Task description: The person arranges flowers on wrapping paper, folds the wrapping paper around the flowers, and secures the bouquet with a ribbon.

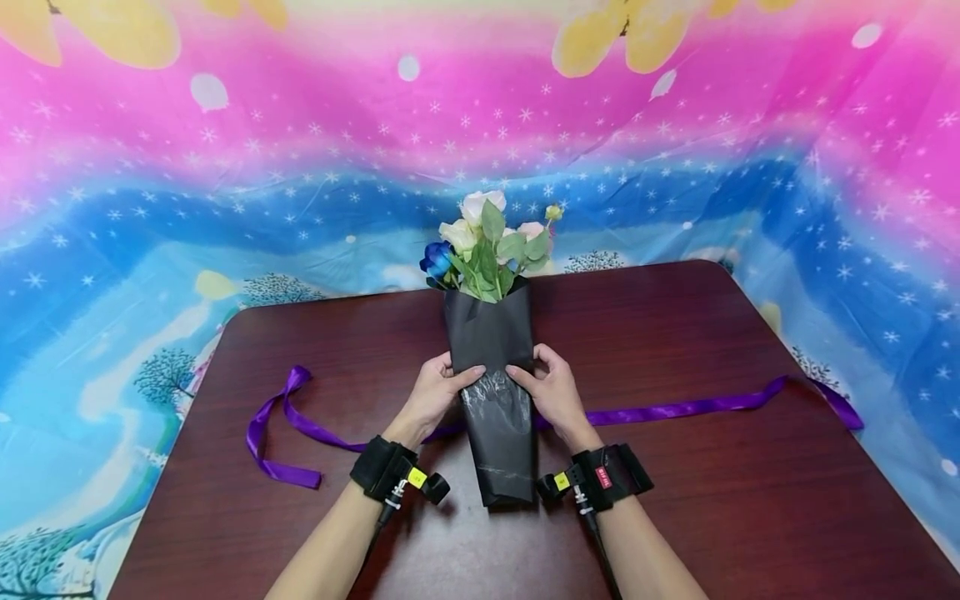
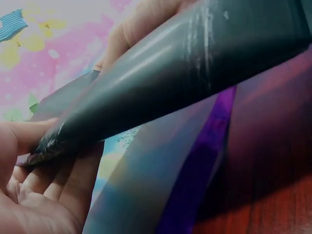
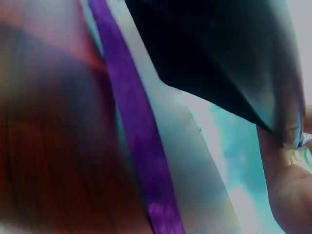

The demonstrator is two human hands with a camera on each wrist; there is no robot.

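A flower bouquet in black wrapping paper (image 1: 491,337) is held at mid-length between both hands, its blooms pointing away from me. White roses (image 1: 459,237), a blue flower (image 1: 437,260) and green leaves (image 1: 487,258) stick out of the top. My left hand (image 1: 433,390) grips the left edge of the wrap, thumb in front and fingers behind. On the right edge, my right hand (image 1: 557,390) pinches the paper the same way. Behind the bouquet runs a purple ribbon (image 1: 675,411); both wrist views show a gap between the wrap and this ribbon.
The dark red-brown wooden table (image 1: 337,333) has rounded far corners. At the left the ribbon's tail (image 1: 258,433) lies looped; its other end reaches the table's right edge. A patterned pink and blue cloth (image 1: 337,158) hangs around the table.
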